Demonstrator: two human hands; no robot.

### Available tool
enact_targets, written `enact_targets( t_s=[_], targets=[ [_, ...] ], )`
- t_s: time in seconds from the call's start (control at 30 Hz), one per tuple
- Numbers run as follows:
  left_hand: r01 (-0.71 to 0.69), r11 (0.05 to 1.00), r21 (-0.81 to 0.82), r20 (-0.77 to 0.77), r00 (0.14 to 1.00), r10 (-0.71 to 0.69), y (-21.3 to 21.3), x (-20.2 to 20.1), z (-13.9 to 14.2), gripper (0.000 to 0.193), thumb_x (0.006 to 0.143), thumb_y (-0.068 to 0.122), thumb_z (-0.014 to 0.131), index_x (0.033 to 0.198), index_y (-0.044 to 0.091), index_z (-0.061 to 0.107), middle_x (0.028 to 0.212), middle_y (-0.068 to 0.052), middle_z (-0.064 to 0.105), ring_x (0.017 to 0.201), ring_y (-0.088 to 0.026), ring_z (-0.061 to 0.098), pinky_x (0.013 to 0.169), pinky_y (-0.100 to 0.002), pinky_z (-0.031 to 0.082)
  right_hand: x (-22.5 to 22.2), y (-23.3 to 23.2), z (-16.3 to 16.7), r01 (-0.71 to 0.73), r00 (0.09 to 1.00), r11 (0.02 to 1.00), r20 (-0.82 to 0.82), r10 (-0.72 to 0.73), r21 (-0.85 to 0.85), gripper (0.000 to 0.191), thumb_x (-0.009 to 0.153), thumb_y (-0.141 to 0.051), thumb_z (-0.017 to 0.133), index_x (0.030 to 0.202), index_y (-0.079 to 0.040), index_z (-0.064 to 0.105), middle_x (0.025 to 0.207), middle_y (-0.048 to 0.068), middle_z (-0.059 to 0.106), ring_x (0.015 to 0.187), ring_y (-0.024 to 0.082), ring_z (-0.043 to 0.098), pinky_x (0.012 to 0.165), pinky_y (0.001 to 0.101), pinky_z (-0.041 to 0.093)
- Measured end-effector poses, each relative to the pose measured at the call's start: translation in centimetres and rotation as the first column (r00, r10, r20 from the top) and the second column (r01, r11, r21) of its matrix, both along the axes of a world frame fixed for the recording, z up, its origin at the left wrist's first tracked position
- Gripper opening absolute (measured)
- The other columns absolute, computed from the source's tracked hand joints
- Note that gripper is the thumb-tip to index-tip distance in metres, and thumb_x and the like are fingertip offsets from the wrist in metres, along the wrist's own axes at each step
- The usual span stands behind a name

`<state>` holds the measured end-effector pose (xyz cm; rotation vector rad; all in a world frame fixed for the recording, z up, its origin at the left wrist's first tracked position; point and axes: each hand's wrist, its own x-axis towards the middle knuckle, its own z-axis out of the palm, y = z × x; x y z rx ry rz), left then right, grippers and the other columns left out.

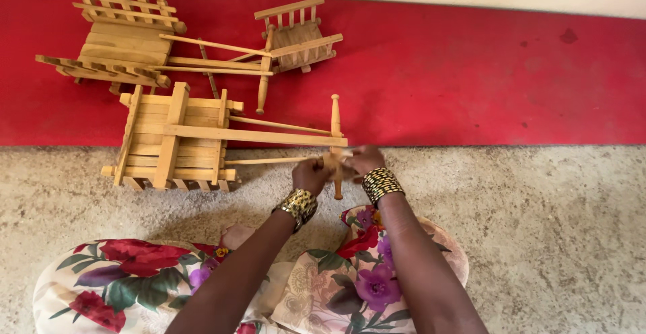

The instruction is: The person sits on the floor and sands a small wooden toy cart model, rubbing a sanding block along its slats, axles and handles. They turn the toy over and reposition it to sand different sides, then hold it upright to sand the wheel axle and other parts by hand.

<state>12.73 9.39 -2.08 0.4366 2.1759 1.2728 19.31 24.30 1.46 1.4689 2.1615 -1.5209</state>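
Turned wooden peg (336,142): upright post at the free end of the long bars of the nearest wooden cart (176,139). Both hands meet on its lower part, over the grey concrete floor (552,240), just below the edge of the red mat (471,78).

Left hand (311,175): fingers curled shut, grip closed on the peg's lower section from the cart side. A thin rod (266,161) runs from the cart body to this hand and touches it.

Right hand (363,161): fingers bent inward, grip closed on the same peg from the far side, knuckles touching the left hand. What lies between the fingertips is hidden.

Both wrists carry gold beaded cuffs; left cuff (297,206), right cuff (381,184).

The cart: slatted pale-wood box lying on its side, straddling the mat edge, partly on mat and partly on floor. A flat bar (262,135) runs from its top to the peg.

Beyond the cart, fully on the mat, a second slatted cart (121,38) lies with its long poles pointing toward a small wooden railed piece (299,38). A second turned peg (264,81) stands across those poles, near the first cart's upper corner.

Nearer the camera than the cart: floral-print cloth (336,287) over the person's knees.
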Motion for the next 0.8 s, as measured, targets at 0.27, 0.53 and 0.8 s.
enact_targets(
  t_s=[0.27,0.53,0.8],
  targets=[
    [-0.086,0.993,0.081,0.23,0.971,0.065,-1.1,0.9,0.3,0.019,0.088,0.02,0.08,0.088,0.001,0.074,0.081,-0.009,0.077,0.065,-0.013,0.073,0.06,-0.027,0.063,-0.2,-0.7,-0.6,-0.104,0.992,0.994,-0.073,0.106,0.033,0.048,0.082,-0.022,0.085,0.115,0.01,0.07,0.106,0.02,0.077,0.089,0.021,0.074,0.074,0.0337,0.06],
    [-0.109,0.994,0.03,0.188,0.977,0.101,-0.1,0.1,0.3,0.021,0.087,0.024,0.081,0.09,0.003,0.076,0.081,-0.01,0.077,0.064,-0.015,0.071,0.056,-0.028,0.06,0.6,-1.2,1.8,0.068,0.997,0.976,-0.014,-0.072,-0.207,0.028,0.085,0.009,0.07,0.108,0.016,0.058,0.083,0.028,0.071,0.059,0.026,0.071,0.052,0.0395,0.061],
    [0.059,0.994,-0.089,0.253,0.967,-0.035,-2.0,0.0,-0.2,0.023,0.085,0.027,0.082,0.082,0.005,0.074,0.077,-0.01,0.077,0.062,-0.013,0.07,0.061,-0.032,0.059,0.2,-0.4,-0.9,-0.31,0.947,0.924,0.164,0.278,0.223,0.02,0.081,-0.011,0.084,0.088,0.004,0.072,0.085,0.016,0.074,0.071,0.021,0.073,0.067,0.0358,0.062]
  ],
)
